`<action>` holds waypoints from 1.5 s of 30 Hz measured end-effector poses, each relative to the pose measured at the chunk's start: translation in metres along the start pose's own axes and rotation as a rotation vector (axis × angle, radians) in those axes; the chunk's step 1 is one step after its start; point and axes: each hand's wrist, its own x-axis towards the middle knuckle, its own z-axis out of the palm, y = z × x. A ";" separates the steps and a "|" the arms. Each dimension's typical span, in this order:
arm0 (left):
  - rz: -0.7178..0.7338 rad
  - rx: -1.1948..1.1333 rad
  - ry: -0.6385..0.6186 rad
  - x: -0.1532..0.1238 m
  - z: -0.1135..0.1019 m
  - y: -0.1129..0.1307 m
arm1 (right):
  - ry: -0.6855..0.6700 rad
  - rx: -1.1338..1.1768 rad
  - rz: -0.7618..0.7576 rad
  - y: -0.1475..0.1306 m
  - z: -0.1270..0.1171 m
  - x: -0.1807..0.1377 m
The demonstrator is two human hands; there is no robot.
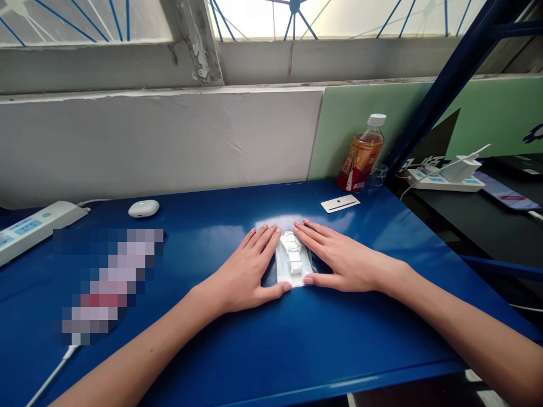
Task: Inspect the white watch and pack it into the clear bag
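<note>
A small clear plastic packet (285, 278) lies on the blue table between my two hands. Inside it, or on top of it, is a white object (293, 254) with a rounded upper end and a narrow lower part; its exact kind I cannot make out. My left hand (250, 268) rests flat at the packet's left edge, with fingertips near the upper corner and the thumb touching the lower left. At the right edge my right hand (337, 254) lies flat too, fingers stretched out, its thumb on the packet's lower right corner.
A white card (340, 203) lies beyond my right hand, before a bottle of reddish drink (361, 158) against the wall. To the left are a white earbud case (143, 208), a power strip (40, 229) and a blurred-out, phone-like thing (112, 277) on a cable. A blue post (445, 79) stands right.
</note>
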 end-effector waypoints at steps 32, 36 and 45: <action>0.010 -0.086 0.062 -0.001 -0.001 0.002 | 0.031 -0.014 0.064 0.003 0.000 0.002; 0.007 -0.078 0.050 0.000 -0.002 0.002 | 0.040 0.012 0.048 0.006 0.003 0.001; -0.030 -0.106 0.045 0.000 -0.004 0.004 | 0.035 0.057 0.049 0.007 0.001 0.000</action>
